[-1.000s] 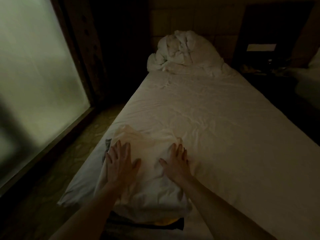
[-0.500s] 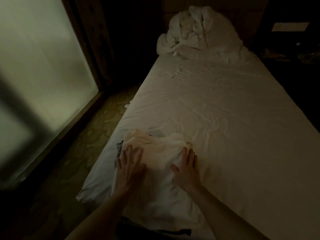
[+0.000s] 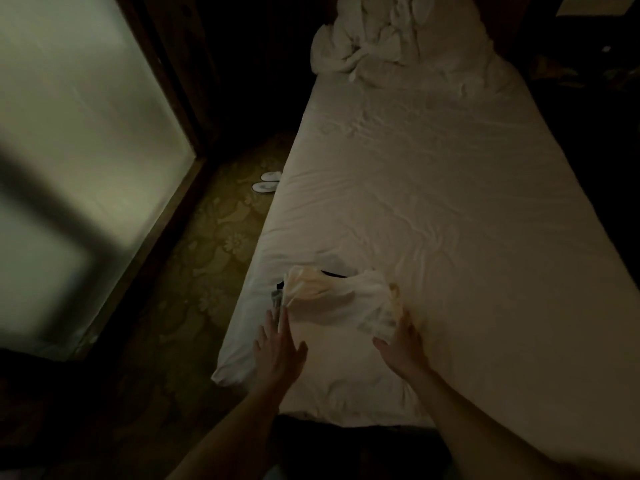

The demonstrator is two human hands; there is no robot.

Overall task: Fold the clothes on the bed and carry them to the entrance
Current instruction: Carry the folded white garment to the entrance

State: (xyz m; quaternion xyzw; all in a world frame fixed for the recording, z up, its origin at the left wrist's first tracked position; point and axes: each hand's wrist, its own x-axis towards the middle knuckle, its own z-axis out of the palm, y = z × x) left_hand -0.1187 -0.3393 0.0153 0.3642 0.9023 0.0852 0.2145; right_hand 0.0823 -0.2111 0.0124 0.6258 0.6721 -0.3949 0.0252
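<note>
A folded cream garment (image 3: pixel 337 299) lies near the foot of the bed (image 3: pixel 450 209), with a dark garment edge (image 3: pixel 334 273) peeking out from under it. My left hand (image 3: pixel 278 348) lies flat with straight fingers at the garment's left edge. On the other side, my right hand (image 3: pixel 401 344) rests at the near right corner, fingers partly under the cloth. Whether they pinch it is unclear in the dim light.
A crumpled white duvet (image 3: pixel 388 32) is piled at the head of the bed. White slippers (image 3: pixel 266 181) sit on the patterned carpet (image 3: pixel 194 271) beside the bed. A large frosted glass panel (image 3: pixel 76 150) stands at the left. Dark furniture lies to the right.
Both hands have slid from the top of the garment outward to its left and right sides. The view has tilted down and the bed appears farther up.
</note>
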